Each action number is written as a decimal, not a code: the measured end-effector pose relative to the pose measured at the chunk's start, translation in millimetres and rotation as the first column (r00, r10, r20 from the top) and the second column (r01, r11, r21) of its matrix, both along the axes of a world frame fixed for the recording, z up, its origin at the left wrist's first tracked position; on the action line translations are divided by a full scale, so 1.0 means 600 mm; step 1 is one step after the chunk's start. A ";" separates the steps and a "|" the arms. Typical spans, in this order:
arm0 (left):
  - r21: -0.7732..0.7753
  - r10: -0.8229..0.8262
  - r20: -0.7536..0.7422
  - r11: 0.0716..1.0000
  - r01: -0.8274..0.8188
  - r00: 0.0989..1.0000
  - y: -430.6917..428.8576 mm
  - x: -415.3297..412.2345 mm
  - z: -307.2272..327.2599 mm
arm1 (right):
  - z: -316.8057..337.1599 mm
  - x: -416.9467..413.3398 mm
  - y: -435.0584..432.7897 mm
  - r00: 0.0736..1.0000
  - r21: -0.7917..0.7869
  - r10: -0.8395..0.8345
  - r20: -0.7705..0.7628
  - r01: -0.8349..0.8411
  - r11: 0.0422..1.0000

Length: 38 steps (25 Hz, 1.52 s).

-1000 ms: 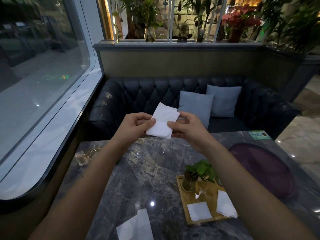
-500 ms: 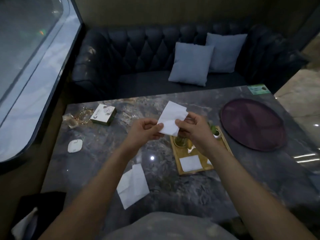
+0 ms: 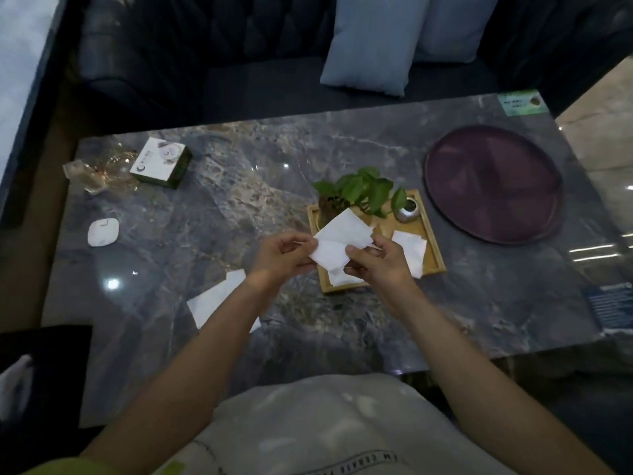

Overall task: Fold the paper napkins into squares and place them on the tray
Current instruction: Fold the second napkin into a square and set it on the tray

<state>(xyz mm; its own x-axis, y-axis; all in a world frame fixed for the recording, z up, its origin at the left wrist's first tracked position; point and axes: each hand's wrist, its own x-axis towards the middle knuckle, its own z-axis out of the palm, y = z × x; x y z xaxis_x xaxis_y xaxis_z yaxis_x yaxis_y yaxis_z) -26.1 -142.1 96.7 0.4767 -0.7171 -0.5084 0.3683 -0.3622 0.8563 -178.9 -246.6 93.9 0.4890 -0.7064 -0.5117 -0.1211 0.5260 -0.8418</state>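
While both hands pinch it, the napkin [image 3: 337, 243] sits mid-air, partly folded, above the near left part of the wooden tray [image 3: 434, 248]. Left hand [image 3: 282, 257] grips its left edge, right hand [image 3: 378, 260] its right edge, thumbs on top. On the tray: one folded napkin [image 3: 411, 250] right of the hands, another [image 3: 342, 278] mostly hidden below them, plus a potted plant [image 3: 359, 190] and small metal pot [image 3: 407, 210] at the far side. Unfolded napkins [image 3: 217, 299] lie on the marble table [image 3: 479, 303] under the left forearm. Round purple tray [image 3: 493, 183] further right.
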 end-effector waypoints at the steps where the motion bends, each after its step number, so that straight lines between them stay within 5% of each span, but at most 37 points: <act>1: 0.001 0.009 -0.032 1.000 -0.009 0.999 -0.003 -0.011 -0.015 | -0.012 -0.008 0.000 1.000 0.024 -0.006 -0.019 0.007 1.000; 6: 0.077 0.142 -0.120 0.988 -0.133 0.983 -0.015 -0.057 -0.061 | -0.070 -0.026 -0.001 0.996 0.110 -0.051 -0.078 0.060 0.992; 11: 0.188 0.291 -0.019 0.941 -0.282 0.957 -0.026 -0.077 -0.111 | -0.114 -0.027 0.009 0.990 0.155 -0.081 -0.111 0.098 0.983; 18: 0.227 0.191 0.133 0.949 -0.217 0.973 -0.053 -0.072 -0.167 | -0.171 -0.039 -0.007 0.937 0.029 -0.103 -0.334 0.119 0.992; 23: 0.252 0.058 0.362 0.955 -0.158 0.930 -0.066 -0.068 -0.198 | -0.188 -0.034 -0.016 0.843 -0.200 -0.021 -0.537 -0.104 0.974; 28: 0.227 -0.078 0.536 0.972 -0.055 0.841 -0.069 -0.074 -0.216 | -0.195 -0.042 -0.027 0.802 -0.408 0.033 -0.596 -0.339 0.848; 38: 0.176 -0.101 0.702 0.984 -0.035 0.705 -0.066 -0.091 -0.243 | -0.214 -0.054 -0.032 0.674 -0.467 0.091 -0.733 -0.597 0.652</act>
